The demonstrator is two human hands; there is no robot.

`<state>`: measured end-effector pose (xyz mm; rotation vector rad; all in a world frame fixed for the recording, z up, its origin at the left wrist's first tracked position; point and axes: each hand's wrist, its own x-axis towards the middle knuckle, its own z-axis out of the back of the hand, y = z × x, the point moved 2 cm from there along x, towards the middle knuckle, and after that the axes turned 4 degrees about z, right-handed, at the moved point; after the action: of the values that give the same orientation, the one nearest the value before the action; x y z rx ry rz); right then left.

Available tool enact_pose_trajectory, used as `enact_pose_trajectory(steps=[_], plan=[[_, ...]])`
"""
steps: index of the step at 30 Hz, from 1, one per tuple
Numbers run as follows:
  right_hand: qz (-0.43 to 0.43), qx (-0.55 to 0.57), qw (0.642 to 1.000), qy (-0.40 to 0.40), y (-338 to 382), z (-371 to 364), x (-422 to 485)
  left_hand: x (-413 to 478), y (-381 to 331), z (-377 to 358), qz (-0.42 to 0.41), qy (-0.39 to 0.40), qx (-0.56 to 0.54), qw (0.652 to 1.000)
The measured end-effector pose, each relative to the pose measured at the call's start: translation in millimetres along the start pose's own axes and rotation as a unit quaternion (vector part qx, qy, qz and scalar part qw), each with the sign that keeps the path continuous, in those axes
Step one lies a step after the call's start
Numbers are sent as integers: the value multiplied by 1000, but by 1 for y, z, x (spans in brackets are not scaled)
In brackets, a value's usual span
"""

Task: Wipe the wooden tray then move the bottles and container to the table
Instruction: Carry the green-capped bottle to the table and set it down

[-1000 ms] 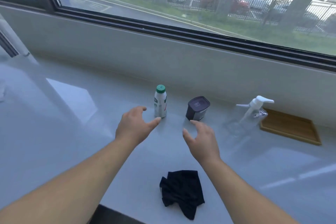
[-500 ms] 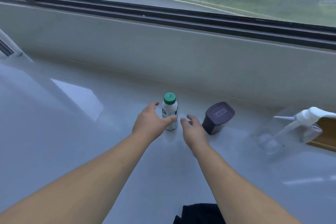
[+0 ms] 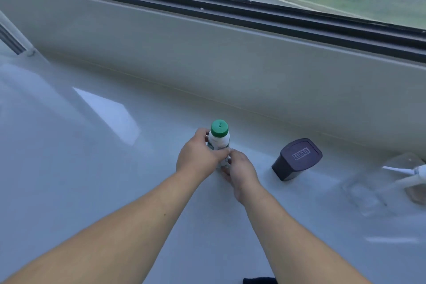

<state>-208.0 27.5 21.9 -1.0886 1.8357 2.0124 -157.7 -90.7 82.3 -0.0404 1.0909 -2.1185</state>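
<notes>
Both hands are now closing on the white bottle [image 3: 218, 143] at frame center on the desk [image 3: 92, 180], where a second ago they hovered open. Left grip [image 3: 200, 155] wrapping its middle, right grip [image 3: 239, 168] its base; repositioning likely.

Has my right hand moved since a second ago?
Yes. The right hand has moved left, away from the dark lidded container, and now touches the base of the white green-capped bottle, meeting the left hand.
</notes>
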Motion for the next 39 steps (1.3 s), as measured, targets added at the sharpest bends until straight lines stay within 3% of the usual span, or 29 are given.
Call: enact_pose_trajectory(steps=[19, 39], plan=[[27, -126, 980, 151, -38, -285, -131, -96, 180, 256, 111, -167, -61, 978], [6, -265, 888, 376, -220, -597, -342, -317, 457, 490, 274, -359, -135, 882]])
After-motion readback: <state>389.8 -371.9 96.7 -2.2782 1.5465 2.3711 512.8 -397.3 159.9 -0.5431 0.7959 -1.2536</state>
